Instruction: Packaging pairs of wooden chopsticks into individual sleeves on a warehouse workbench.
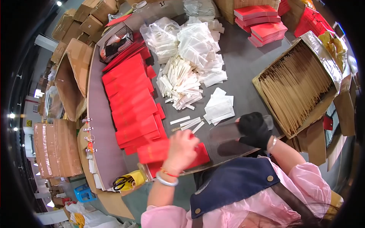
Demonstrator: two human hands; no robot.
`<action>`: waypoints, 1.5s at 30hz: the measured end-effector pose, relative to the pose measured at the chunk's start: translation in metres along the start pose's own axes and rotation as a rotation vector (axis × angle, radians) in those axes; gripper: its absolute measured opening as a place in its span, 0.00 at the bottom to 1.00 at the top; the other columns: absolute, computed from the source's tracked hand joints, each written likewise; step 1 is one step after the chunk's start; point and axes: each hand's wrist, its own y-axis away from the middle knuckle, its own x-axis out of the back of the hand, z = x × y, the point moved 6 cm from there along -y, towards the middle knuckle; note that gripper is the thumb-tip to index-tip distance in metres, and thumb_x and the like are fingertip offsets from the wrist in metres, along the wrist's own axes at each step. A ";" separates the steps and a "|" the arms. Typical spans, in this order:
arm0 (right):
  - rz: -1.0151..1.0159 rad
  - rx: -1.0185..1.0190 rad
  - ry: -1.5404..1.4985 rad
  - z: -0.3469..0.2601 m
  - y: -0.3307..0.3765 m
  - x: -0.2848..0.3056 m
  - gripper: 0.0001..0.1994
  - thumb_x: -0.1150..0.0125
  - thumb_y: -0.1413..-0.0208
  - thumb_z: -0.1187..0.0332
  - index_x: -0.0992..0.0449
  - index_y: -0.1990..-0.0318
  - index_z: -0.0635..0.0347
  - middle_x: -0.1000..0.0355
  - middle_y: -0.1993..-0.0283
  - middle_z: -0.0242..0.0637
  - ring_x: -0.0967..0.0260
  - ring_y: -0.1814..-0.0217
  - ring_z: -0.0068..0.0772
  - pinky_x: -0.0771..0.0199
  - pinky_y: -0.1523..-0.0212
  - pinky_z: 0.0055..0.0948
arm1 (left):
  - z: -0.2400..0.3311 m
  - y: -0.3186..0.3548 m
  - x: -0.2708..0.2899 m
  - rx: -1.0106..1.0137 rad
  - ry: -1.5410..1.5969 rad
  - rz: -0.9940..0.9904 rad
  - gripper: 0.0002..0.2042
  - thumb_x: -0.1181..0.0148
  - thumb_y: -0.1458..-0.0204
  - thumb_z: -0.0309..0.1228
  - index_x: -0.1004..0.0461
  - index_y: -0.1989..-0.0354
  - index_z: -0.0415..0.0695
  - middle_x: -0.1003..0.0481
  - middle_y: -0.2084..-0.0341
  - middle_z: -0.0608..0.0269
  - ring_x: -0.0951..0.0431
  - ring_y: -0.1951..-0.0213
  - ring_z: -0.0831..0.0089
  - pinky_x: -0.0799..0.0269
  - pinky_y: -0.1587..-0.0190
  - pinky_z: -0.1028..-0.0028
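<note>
Left hand (183, 146) closed in a grip on a red flat box (159, 151), held just above the near edge of the bench (243, 64), probably lifted off the long overlapping row of red boxes (131, 98) running from near to far along the bench's left side. Fanned out that way, likely so that each one can be taken from the near end in turn.

Right hand (254, 129), in a black glove, closed on a clear plastic sleeve (228, 133), held flat and low over the bench just right of the red box; mouth of the sleeve apparently turned toward the left hand, though too blurred to tell for certain.

Between and beyond the hands, a few loose white paper strips (188, 122) and a small stack of white packets (219, 107), all within easy reach. Farther off, a heap of white wrapped sticks (180, 85) and piles of clear bags (197, 43).

On the right, an open cardboard carton (296, 85) packed with thin brown sticks, tilted toward the near side, likely for easy picking. Far right, stacked red boxes (262, 22). Near left, hanging off the bench edge, scissors (121, 182) in a yellow tape roll (137, 178). Wire basket (116, 41) at the far left.
</note>
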 end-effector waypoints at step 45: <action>0.320 -0.736 0.081 0.249 0.147 0.051 0.17 0.40 0.48 0.66 0.27 0.51 0.64 0.28 0.55 0.49 0.31 0.50 0.52 0.32 0.47 0.40 | -0.011 -0.094 -0.055 -0.010 0.197 0.590 0.12 0.36 0.54 0.28 0.28 0.61 0.42 0.29 0.65 0.55 0.29 0.60 0.54 0.32 0.55 0.61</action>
